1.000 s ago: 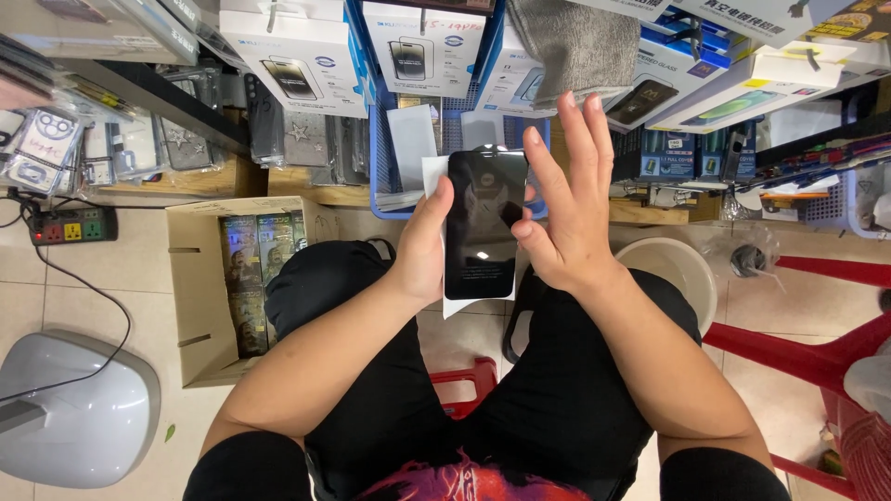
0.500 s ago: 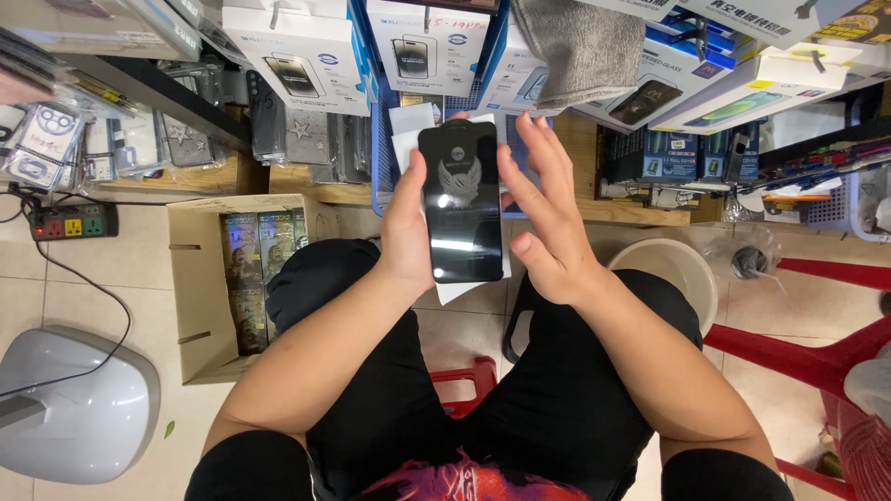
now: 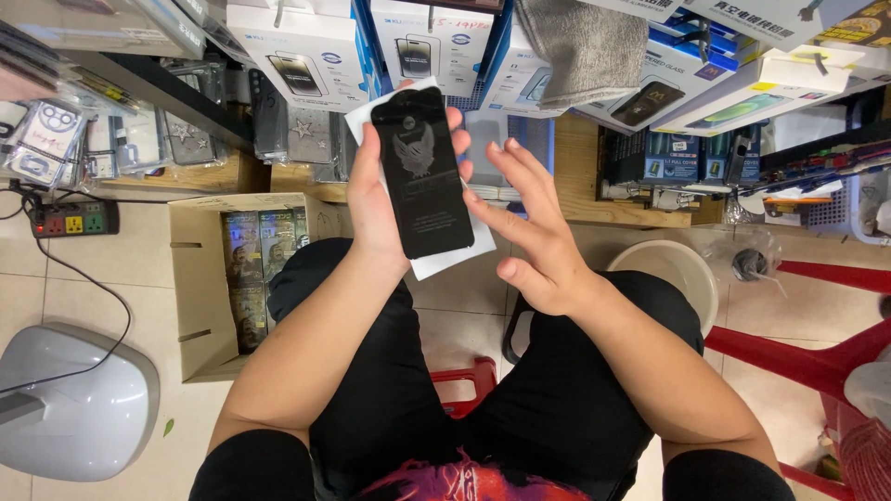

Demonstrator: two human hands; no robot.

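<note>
The left hand (image 3: 376, 199) grips a black screen protector (image 3: 422, 172) together with a white backing card (image 3: 445, 250) behind it, holding both upright in front of the person's chest. The thumb wraps the left edge and the fingertips (image 3: 457, 139) curl round the right edge, so the protector's dark face, with a faint winged emblem, looks toward the camera. The card shows past the protector at the top left corner and along the bottom right.

The right hand (image 3: 538, 237) is open, fingers spread and slightly bent, holding nothing. It hovers just beside the protector's right edge, palm turned toward it; whether any fingertip touches the card cannot be told.

Below the hands lie the person's lap in black shorts (image 3: 399, 390) and a red plastic stool (image 3: 464, 380). To the left, an open cardboard box (image 3: 200, 278) of packaged goods stands on the tiled floor, with a power strip (image 3: 74, 220) and a grey rounded appliance (image 3: 79, 408) further left. White product boxes (image 3: 297, 56) and a grey cloth (image 3: 580, 46) sit on the shelves above. A pale plastic bucket (image 3: 673, 274) stands to the right.
</note>
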